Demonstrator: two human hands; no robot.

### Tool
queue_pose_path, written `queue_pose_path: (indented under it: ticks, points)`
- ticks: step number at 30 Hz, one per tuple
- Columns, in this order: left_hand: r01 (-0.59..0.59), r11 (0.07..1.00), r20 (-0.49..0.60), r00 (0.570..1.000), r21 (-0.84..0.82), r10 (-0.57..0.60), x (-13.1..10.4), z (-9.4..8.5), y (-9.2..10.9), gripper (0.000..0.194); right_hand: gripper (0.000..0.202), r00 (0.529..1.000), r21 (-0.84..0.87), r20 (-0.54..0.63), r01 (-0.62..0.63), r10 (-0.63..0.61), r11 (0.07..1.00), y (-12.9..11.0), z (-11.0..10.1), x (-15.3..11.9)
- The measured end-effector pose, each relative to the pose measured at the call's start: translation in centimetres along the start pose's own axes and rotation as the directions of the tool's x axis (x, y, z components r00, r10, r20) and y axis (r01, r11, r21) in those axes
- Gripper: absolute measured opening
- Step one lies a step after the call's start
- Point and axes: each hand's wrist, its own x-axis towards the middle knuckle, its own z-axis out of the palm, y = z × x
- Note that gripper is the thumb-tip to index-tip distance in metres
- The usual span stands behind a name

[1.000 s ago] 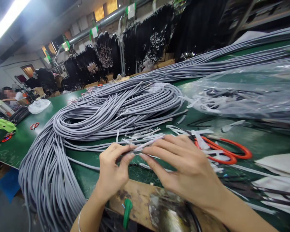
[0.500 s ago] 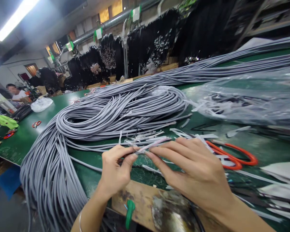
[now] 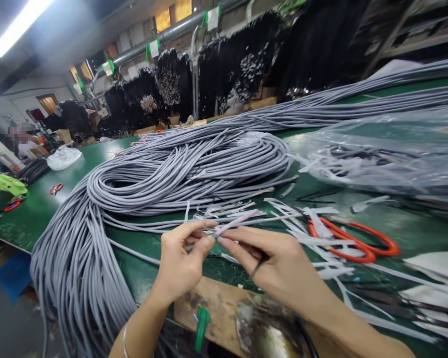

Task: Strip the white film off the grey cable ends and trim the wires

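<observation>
Both hands meet just in front of the big coil of grey cables (image 3: 179, 174), which serves as the landmark here. The left hand (image 3: 179, 263) is closed in a pinch, thumb and forefinger clamped on the end of a thin pale strip (image 3: 235, 221) that slants up and away toward the coil. The right hand (image 3: 280, 268) pinches the same strip from the other side, fingertips nearly touching those of the left, and a thin dark wire (image 3: 257, 267) is tucked under its curled fingers. Holding the strip at one spot with both hands seems to keep its limp, narrow end steady for fine fingerwork.

The cables are smooth, round and rubbery-looking, laid in long loops that spill off the near edge of the green bench (image 3: 41, 209) to the left of the coil. Their length probably explains why they lie looped, not straight. Right of the coil, flat whitish strips (image 3: 306, 223) lie scattered, papery and curling, partly over a pair of red-handled scissors (image 3: 358, 243), which sit within easy reach of the right hand. Beyond the scissors, a crinkled clear plastic bag (image 3: 388, 149) holds more material. Nearer than the coil, at the bench edge below the hands, is a worn wooden board (image 3: 216, 308) with a green clip (image 3: 200, 323).
</observation>
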Motion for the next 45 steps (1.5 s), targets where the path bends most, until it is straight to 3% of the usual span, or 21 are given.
queue_pose_path:
  ticks: [5,9,12,14,16,19,22,26,31,40,45]
  points:
    - [0.043,0.991,-0.039,0.998,-0.125,-0.049,0.2,0.6,0.1,0.035,0.026,0.996,0.031,0.035,0.083,-0.084,0.996,-0.7,0.4,-0.1]
    - [0.120,0.943,-0.068,0.987,-0.311,-0.148,0.6,0.2,0.2,0.045,0.029,0.976,0.095,0.181,0.109,-0.125,0.989,-0.9,1.1,-0.5]
    - [0.217,0.867,0.008,0.971,-0.449,-0.239,0.9,-0.8,0.5,0.047,0.030,0.924,-0.008,0.379,0.059,-0.051,0.998,-0.3,1.5,-0.9]
    - [0.250,0.832,0.077,0.966,-0.495,-0.245,1.0,-1.5,0.9,0.046,0.031,0.882,-0.130,0.464,-0.027,0.085,0.991,0.3,1.4,-0.8]
    - [0.248,0.820,0.085,0.967,-0.515,-0.240,1.0,-1.8,1.2,0.045,0.029,0.881,-0.197,0.408,-0.170,0.239,0.965,0.8,0.7,-0.4]
    - [0.274,0.855,0.088,0.961,-0.440,-0.262,0.9,-1.3,1.1,0.049,0.026,0.910,0.013,0.272,-0.328,0.312,0.945,0.6,-0.6,0.3]
    - [0.313,0.910,0.179,0.945,-0.271,-0.272,0.6,-0.2,0.5,0.060,0.034,0.957,0.211,0.194,-0.256,0.217,0.943,-0.4,-1.3,0.6]
    - [0.208,0.978,0.143,0.969,-0.027,-0.202,0.3,0.2,-0.2,0.057,0.041,0.980,0.157,0.017,-0.197,0.197,0.968,-1.0,-0.8,0.5]
    - [0.084,0.964,0.065,0.992,0.253,-0.103,0.4,-0.7,-0.1,0.039,0.045,0.967,0.115,-0.133,-0.201,0.216,0.973,-0.6,-0.6,0.6]
    - [0.288,0.938,-0.001,0.956,0.191,-0.293,1.4,-1.3,0.1,0.028,0.047,0.908,0.180,-0.209,-0.330,0.364,0.927,-0.2,-0.8,0.7]
    - [0.286,0.911,-0.147,0.956,0.297,-0.252,1.5,-1.7,-0.5,0.025,0.049,0.889,0.192,-0.219,-0.366,0.403,0.911,0.5,-0.7,0.8]
